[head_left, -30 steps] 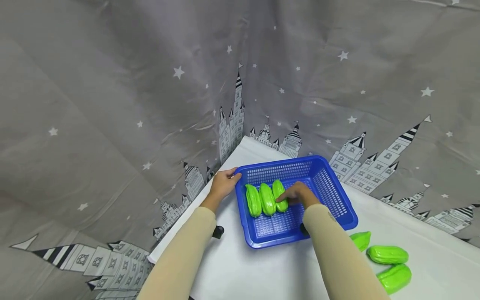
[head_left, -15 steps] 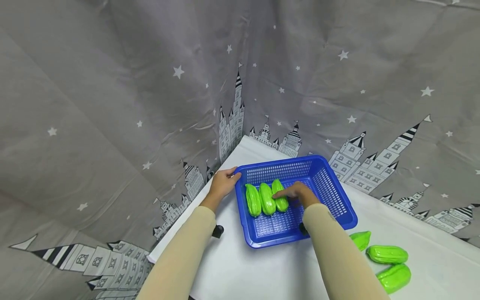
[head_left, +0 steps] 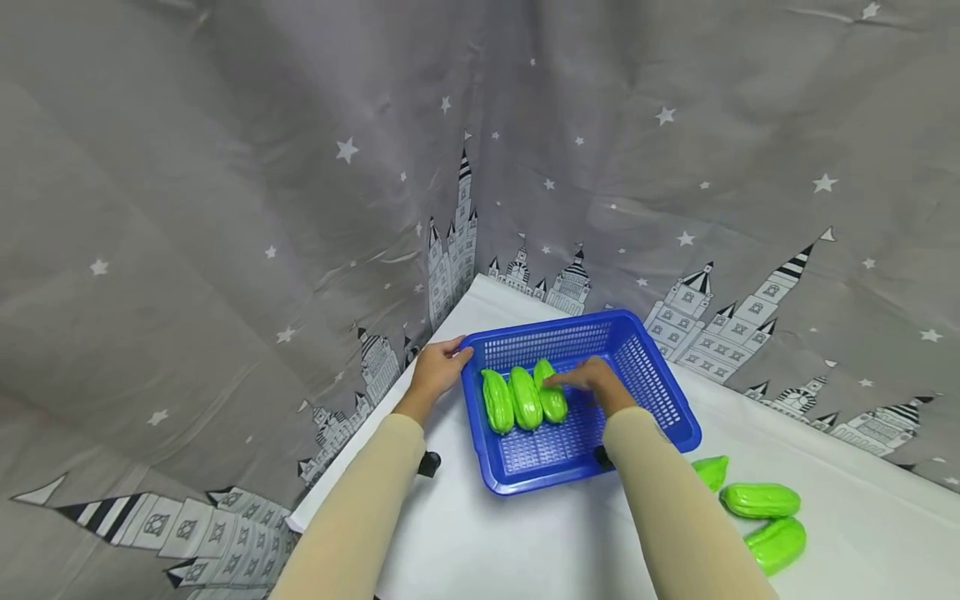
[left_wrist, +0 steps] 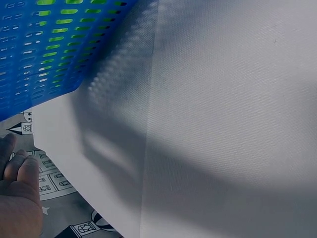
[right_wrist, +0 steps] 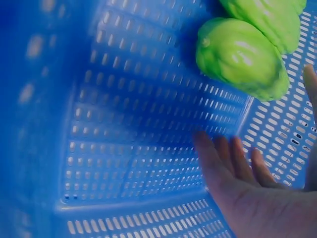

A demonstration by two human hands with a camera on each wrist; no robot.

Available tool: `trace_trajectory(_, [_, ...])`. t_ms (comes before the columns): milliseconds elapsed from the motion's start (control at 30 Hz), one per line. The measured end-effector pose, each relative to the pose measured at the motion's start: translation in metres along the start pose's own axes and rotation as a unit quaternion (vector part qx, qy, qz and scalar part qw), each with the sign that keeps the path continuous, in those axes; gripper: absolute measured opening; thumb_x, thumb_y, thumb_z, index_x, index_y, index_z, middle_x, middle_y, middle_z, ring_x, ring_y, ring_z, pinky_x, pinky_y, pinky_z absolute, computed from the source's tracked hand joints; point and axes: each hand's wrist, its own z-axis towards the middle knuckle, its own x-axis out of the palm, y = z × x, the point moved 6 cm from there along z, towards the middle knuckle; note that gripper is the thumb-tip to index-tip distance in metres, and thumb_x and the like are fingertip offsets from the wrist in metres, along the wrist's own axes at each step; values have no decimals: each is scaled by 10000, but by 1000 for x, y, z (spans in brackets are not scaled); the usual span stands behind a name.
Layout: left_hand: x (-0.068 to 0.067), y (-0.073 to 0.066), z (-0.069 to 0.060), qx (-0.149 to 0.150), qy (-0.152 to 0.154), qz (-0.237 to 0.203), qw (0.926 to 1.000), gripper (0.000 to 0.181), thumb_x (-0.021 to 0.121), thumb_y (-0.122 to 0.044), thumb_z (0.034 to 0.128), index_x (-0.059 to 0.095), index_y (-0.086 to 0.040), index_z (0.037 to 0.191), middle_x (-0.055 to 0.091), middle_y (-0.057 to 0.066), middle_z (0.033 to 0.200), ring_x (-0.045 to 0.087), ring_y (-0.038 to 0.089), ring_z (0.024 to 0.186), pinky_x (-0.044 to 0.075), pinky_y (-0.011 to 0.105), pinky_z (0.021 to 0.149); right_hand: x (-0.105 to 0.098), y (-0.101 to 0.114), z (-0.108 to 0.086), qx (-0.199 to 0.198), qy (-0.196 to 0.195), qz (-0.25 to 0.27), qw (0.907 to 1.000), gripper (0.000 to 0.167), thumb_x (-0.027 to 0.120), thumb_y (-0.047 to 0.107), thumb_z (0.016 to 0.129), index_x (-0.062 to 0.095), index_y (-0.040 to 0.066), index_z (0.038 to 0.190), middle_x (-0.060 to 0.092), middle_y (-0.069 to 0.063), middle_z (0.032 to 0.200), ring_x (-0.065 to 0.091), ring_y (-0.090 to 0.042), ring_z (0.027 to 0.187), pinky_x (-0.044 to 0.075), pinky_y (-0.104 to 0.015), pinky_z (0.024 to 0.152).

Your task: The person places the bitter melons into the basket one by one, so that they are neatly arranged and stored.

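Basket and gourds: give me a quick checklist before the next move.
1. Basket upright: ok.
2. Three inner gourds side by side: ok.
3. Right hand free of any hold: ok, fingers extended.
4. Right hand clear of the inner gourds: cannot tell; it overlaps the nearest one in the head view.
5. Left hand gripping the basket: cannot tell; it is at the far-left corner.
6. Outer gourds in full view: not ok; the right sleeve hides part of one.

The right hand (right_wrist: 250, 201) extends loosely inside the blue perforated basket (right_wrist: 143, 116), near green vegetables (right_wrist: 242, 59).
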Motion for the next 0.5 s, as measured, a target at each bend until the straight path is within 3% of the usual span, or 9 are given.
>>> trace_trajectory(100, [-1,0,1,-6,-12,59,10000,452,646,-330,993,621,-115,1389,598,90,1403,523,312,1325,427,450,1103,-10,3,-4,-467,-806,903,9915,964,887,392,762,402,-40,1475,454,-277,1448,467,-432,1312,432,-513,1087])
trace_trajectory(233, [0,1,4,-6,0,104,9999,459,635,-331,998,607,-118,1404,585,90,1418,507,317,1340,409,457,1117,-22,8,-14,-1171,-1745,1844,9601,1006,911,390,737,376,27,1508,470,-205,1460,473,-364,1311,447,-452,1082])
trace_trajectory(300, [1,1,5,-9,40,89,10000,463,629,-324,1002,597,-113,1413,574,89,1430,493,320,1353,398,463,1125,-26,10,-19,-1303,-1934,2043,9507,1016,915,396,730,375,39,1512,468,-191,1461,473,-356,1309,452,-443,1077])
trace_trajectory(500, [-1,0,5,35,123,99,9999,470,630,-325,1003,593,-101,1414,572,103,1430,481,329,1361,386,474,1132,-33,10,-27,-1264,-2036,2139,9470,1007,909,413,734,383,55,1514,454,-169,1486,463,-347,1330,446,-438,1085])
